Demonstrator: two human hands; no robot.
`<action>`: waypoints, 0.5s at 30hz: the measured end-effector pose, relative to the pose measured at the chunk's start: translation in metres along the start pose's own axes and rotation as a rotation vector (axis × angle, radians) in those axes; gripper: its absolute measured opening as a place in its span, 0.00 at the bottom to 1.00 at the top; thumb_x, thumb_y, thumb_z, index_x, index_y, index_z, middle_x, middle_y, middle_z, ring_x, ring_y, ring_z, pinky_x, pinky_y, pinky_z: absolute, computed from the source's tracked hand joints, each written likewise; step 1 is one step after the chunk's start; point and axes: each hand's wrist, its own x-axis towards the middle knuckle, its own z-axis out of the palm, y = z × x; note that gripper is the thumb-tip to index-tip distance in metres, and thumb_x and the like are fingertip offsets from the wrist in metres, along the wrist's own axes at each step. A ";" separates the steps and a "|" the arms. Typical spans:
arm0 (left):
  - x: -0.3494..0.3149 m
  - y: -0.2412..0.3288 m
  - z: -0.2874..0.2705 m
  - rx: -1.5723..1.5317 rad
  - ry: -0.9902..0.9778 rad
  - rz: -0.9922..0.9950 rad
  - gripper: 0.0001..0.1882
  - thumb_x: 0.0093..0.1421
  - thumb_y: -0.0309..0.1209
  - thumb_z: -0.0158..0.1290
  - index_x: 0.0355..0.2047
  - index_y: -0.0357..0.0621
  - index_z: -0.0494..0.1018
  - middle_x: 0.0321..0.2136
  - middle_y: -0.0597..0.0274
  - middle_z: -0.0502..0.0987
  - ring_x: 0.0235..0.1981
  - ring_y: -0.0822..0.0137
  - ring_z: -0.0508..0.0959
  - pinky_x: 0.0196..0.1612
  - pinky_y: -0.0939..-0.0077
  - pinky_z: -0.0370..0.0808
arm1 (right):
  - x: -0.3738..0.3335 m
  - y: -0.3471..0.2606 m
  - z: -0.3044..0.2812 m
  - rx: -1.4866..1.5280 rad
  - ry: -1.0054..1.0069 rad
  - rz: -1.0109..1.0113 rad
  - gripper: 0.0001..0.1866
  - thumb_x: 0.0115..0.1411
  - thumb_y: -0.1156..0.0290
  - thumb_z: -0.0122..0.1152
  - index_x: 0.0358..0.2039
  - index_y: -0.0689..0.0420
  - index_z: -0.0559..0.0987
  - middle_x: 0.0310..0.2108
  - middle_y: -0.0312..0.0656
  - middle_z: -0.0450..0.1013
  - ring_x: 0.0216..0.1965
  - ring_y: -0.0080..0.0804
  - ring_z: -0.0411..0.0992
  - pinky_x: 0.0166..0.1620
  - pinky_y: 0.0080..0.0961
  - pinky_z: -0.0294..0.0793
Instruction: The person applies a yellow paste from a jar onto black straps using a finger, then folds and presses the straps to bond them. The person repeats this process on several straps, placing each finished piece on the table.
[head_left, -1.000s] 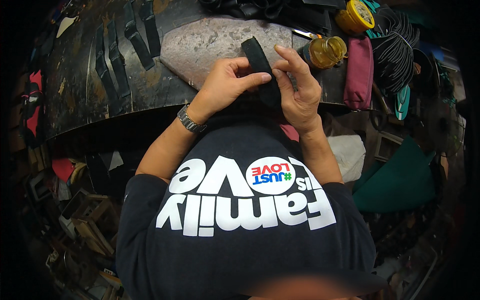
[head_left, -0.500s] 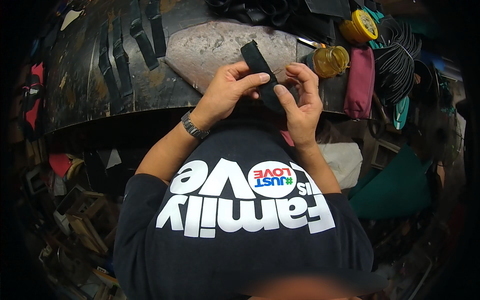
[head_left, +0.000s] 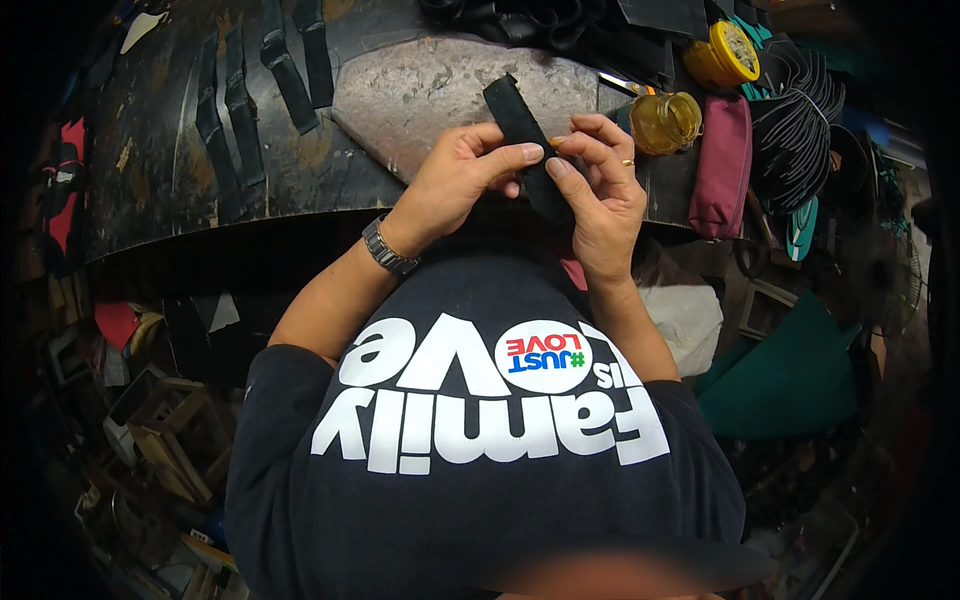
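black strip (head_left: 522,140) | pinched by left hand (head_left: 455,185) and right hand (head_left: 598,195) fingers | over bench edge (head_left: 300,215), stone slab (head_left: 420,95) beyond

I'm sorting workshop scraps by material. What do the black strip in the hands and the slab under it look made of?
Black strip: matte and dull, bending slightly between both hands, likely leather or rubber; hard to tell which. Slab: grey-pink, mottled, rough surface, probably stone.
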 end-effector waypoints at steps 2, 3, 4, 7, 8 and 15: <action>0.000 -0.001 0.000 0.006 0.015 -0.005 0.09 0.66 0.30 0.58 0.41 0.38 0.80 0.31 0.70 0.78 0.29 0.81 0.75 0.33 0.87 0.75 | 0.000 -0.001 -0.001 -0.109 -0.004 -0.047 0.10 0.56 0.79 0.69 0.40 0.58 0.84 0.53 0.42 0.68 0.53 0.31 0.69 0.55 0.26 0.71; -0.001 -0.001 0.000 0.012 0.026 -0.008 0.08 0.66 0.31 0.58 0.40 0.38 0.80 0.30 0.69 0.78 0.29 0.80 0.76 0.33 0.87 0.75 | 0.000 -0.002 -0.002 -0.186 -0.008 -0.084 0.10 0.55 0.79 0.69 0.40 0.57 0.84 0.53 0.43 0.68 0.53 0.32 0.69 0.55 0.27 0.70; -0.001 -0.002 0.000 0.000 0.014 0.014 0.08 0.66 0.31 0.58 0.40 0.38 0.80 0.30 0.69 0.78 0.29 0.80 0.76 0.34 0.86 0.76 | 0.001 -0.002 -0.003 -0.264 -0.012 -0.121 0.11 0.55 0.79 0.69 0.39 0.56 0.85 0.53 0.43 0.69 0.53 0.33 0.68 0.55 0.28 0.70; -0.003 -0.002 -0.005 -0.007 0.019 -0.053 0.09 0.69 0.31 0.55 0.41 0.38 0.78 0.33 0.66 0.79 0.31 0.78 0.77 0.35 0.85 0.77 | 0.004 -0.003 -0.006 -0.495 -0.029 -0.259 0.13 0.52 0.79 0.70 0.40 0.54 0.85 0.52 0.45 0.70 0.54 0.40 0.67 0.56 0.33 0.68; -0.004 -0.002 -0.006 -0.031 0.013 -0.046 0.09 0.69 0.32 0.54 0.41 0.38 0.78 0.33 0.66 0.78 0.31 0.78 0.77 0.36 0.84 0.77 | 0.004 -0.002 -0.006 -0.566 -0.034 -0.312 0.14 0.52 0.78 0.70 0.40 0.53 0.85 0.52 0.45 0.70 0.55 0.42 0.66 0.56 0.34 0.68; -0.007 -0.005 -0.008 -0.091 0.065 -0.039 0.11 0.72 0.34 0.51 0.38 0.39 0.77 0.32 0.66 0.77 0.32 0.78 0.75 0.37 0.84 0.74 | 0.003 0.005 -0.002 -0.778 -0.047 -0.555 0.17 0.49 0.78 0.70 0.42 0.51 0.86 0.54 0.44 0.71 0.55 0.46 0.65 0.57 0.37 0.67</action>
